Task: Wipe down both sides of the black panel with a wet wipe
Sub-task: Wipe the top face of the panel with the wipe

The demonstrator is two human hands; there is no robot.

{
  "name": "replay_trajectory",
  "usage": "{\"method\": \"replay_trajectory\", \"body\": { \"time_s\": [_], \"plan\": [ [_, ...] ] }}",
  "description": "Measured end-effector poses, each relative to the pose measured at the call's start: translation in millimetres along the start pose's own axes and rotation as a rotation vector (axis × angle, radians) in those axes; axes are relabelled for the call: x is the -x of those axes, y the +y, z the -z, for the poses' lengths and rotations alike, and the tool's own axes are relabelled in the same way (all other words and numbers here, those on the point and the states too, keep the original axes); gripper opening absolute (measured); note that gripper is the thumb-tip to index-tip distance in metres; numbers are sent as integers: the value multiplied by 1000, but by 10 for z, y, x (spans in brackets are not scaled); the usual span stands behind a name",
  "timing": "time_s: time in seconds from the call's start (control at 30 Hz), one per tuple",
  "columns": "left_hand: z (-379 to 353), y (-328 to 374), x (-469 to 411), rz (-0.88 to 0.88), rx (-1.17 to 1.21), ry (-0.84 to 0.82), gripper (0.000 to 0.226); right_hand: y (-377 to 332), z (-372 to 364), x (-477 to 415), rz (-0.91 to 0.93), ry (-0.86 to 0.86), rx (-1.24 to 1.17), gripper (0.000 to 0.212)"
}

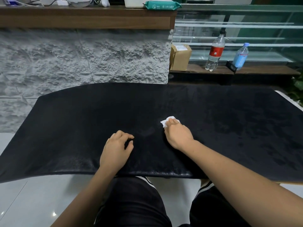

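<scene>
Right hand (177,135) seemingly grips wet wipe (164,122) on black panel (73,120)

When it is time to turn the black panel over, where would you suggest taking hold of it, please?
I would grip the black panel by its near long edge, at two spots well apart, coming from the front and hooking underneath. It lies flat and wide, and that edge juts out over the knees, so there is probably room below.

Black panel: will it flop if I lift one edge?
Probably stays fairly stiff: the black panel overhangs the lap at its near edge without obvious drooping. Likely awkward one-handed, being so wide. Its grained surface should grip.
</scene>
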State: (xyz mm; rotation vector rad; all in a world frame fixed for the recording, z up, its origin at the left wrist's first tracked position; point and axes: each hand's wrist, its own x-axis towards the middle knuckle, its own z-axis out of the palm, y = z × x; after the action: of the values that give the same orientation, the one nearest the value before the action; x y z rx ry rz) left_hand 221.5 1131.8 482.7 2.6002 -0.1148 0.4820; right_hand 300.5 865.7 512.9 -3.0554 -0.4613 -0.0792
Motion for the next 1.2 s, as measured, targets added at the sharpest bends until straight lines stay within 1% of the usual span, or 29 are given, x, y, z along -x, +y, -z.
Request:
{"method": "replay_trajectory", "body": {
  "time_s": [0.07,0.13,0.37,0.57,0.67,0.73,0.83,0.97,1.07,1.2],
  "plan": [
    [3,3,4,0,9,-3,19,-138,-39,-4,2,12,-13,38],
    [5,0,4,5,23,-5,19,-286,-72,-1,43,33,-24,41],
    [1,-9,7,15,57,10,20,-759,-113,99,296,104,-96,34],
    [29,6,17,22,81,18,16,-783,-22,117,523,44,-230,27],
    [41,20,17,25,77,12,16,-659,61,84,585,2,-251,16],
    [48,26,17,24,74,6,17,-568,75,59,587,-7,-226,12],
    [56,25,-2,7,68,-11,18,-404,59,-10,559,-22,-179,18],
    [78,35,-63,-12,74,-45,18,-120,98,-93,503,-9,-190,15],
    [88,57,-147,-29,84,-59,18,119,147,-154,458,-10,-214,19],
    [78,105,-284,-47,90,-69,18,407,216,-229,378,-38,-185,19]
  ]
}}
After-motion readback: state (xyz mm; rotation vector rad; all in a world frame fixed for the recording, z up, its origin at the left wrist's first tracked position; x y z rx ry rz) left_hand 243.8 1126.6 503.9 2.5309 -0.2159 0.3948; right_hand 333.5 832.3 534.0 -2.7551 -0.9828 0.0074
